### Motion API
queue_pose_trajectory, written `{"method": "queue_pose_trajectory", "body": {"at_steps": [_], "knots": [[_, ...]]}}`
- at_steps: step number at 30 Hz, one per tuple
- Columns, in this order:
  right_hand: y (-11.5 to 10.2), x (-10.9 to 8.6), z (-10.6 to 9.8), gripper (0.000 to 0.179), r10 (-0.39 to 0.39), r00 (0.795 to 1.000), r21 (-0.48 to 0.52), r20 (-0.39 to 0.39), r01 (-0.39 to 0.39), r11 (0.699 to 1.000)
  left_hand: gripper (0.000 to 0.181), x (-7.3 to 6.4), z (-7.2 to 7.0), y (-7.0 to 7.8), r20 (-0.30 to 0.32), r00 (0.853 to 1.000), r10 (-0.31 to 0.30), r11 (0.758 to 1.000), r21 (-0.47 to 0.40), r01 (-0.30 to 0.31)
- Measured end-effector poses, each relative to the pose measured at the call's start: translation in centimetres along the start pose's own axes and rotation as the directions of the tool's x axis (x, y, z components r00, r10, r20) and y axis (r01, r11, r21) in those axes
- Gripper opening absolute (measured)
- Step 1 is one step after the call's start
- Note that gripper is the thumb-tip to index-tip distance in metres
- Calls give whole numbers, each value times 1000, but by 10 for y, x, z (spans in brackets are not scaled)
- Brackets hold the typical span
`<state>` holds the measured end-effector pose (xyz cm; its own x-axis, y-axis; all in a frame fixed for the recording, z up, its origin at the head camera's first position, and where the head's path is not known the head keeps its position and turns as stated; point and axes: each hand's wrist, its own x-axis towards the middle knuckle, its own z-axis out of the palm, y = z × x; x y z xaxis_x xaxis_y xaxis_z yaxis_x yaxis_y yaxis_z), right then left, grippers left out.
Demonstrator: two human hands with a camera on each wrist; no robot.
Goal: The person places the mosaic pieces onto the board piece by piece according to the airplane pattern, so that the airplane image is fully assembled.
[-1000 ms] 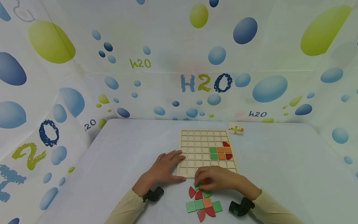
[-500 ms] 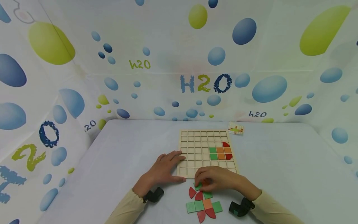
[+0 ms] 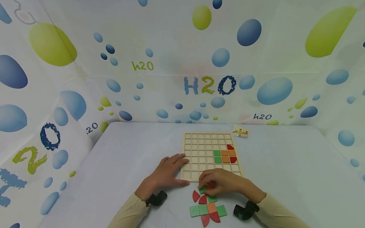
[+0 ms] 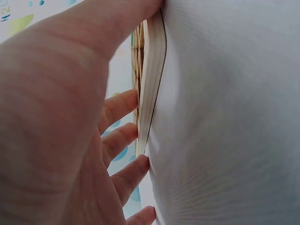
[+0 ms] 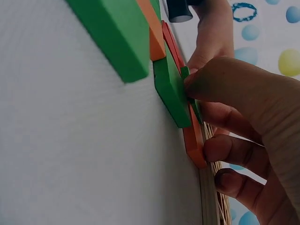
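Observation:
The wooden grid board [image 3: 196, 144] lies on the white table with green, orange and red tiles set at its right side. My left hand [image 3: 168, 171] rests at the board's near left corner, its fingers spread over the left edge. In the left wrist view the thumb touches the board's side [image 4: 154, 70]. Just off the front edge, my right hand [image 3: 223, 182] pinches a green square tile [image 3: 202, 190] between thumb and index finger. Under that hand lies an orange tile [image 5: 193, 136], partly covered, beside another green tile [image 5: 171, 91].
Loose tiles lie in front of the board: red quarter-circles [image 3: 195, 195], green squares [image 3: 195, 210] and an orange square [image 3: 211, 207]. A small pattern card [image 3: 240, 130] lies by the board's far right corner. A printed curtain [image 3: 171, 63] stands behind the table.
The green tile and a neighbouring green tile by the right hand have shifted very slightly. The left hand has stayed in place on the board.

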<state>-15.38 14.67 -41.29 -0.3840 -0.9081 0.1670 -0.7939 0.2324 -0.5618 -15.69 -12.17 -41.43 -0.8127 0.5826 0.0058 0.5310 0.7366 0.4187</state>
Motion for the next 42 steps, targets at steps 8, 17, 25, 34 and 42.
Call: {"method": "queue_pose_trajectory", "body": {"at_steps": [8,17,25,34,42], "knots": [[2,-2,-2,13,12,1000,56,-18,-11,998,75,0,0,1,-4,1000,4,1000,15,-4],[10,-4,-4,12,-16,998,58,-60,20,998,74,0,0,1,-9,1000,-1,1000,3,1],[12,-6,-8,11,17,994,36,-109,-13,999,74,1,3,-1,-18,1000,-2,999,32,3],[15,-11,-12,12,148,976,53,-158,-141,989,74,1,4,-1,-1,1000,-4,1000,27,4],[20,-13,-14,12,183,961,52,-206,-176,983,73,1,4,-1,-8,1000,2,1000,28,-2]]}}
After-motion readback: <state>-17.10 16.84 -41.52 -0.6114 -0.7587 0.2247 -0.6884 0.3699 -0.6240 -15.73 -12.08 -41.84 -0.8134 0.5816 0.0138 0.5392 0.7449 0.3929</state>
